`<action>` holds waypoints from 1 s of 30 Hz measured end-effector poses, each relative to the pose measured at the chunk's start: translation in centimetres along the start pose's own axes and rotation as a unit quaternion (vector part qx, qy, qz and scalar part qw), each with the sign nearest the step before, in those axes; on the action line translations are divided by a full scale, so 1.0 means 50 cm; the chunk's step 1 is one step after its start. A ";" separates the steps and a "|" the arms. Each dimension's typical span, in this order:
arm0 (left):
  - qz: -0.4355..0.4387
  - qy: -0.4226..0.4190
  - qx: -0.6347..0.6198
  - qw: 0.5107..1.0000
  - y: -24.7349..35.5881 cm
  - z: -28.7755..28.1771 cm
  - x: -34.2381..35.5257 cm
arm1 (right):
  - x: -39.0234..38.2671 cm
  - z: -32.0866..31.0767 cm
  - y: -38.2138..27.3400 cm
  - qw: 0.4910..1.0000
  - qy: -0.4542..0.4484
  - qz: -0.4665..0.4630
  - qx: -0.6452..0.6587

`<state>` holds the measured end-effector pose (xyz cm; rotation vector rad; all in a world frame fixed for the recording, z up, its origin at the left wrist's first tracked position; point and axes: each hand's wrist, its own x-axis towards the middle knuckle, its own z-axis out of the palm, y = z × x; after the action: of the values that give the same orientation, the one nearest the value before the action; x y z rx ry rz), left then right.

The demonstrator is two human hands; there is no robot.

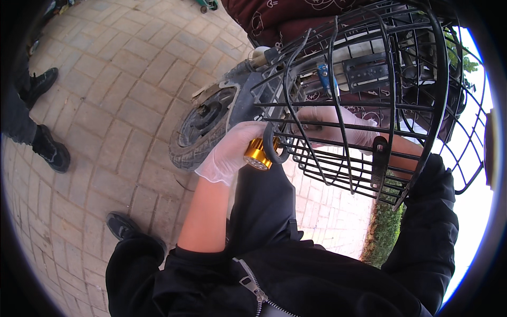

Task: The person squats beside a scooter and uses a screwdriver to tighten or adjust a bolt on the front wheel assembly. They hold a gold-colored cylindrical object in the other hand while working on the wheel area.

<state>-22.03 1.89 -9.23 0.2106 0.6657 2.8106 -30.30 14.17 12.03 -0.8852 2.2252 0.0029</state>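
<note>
My left hand [228, 151], in a thin translucent white glove, is closed against the back of a round gold headlight [257, 156] with several small lenses. Its fingertips are hidden behind the lamp and a black curved bar. My right hand [338, 126], gloved the same way, shows through the wires of a black basket [392, 79]. Its fingers are curled together close to the basket's bottom corner, beside the lamp; whatever they hold is too hidden to name. Both hands are at the front of a two-wheeler, whose dusty front wheel [203, 124] stands beyond my left hand.
Black wires of the basket cross in front of my right hand and forearm. A blue part [326, 79] is seen behind them. Maroon patterned fabric [296, 21] hangs over the vehicle. Another person's black shoes [53, 150] stand at left on the paving [121, 105]. A hedge [384, 227] lies lower right.
</note>
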 end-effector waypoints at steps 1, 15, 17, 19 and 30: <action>0.012 -0.006 0.017 1.000 0.001 -0.001 0.001 | -0.001 0.000 0.000 1.000 -0.002 0.012 0.017; -0.031 0.021 -0.017 0.999 0.010 0.003 0.003 | 0.024 0.015 0.048 0.998 -0.017 0.042 0.043; -0.030 0.035 -0.016 0.999 0.010 0.007 0.003 | 0.016 0.007 0.041 0.997 -0.006 0.053 0.047; -0.038 0.048 -0.009 0.998 0.012 0.011 0.007 | 0.010 -0.003 0.032 0.991 -0.010 0.116 0.065; -0.082 0.052 0.021 0.995 0.021 0.013 0.028 | 0.010 0.021 0.023 0.990 0.039 0.118 0.061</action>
<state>-23.45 1.66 -8.06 0.0150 0.7308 2.6654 -30.57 15.01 10.67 -0.5604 2.3631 -0.0559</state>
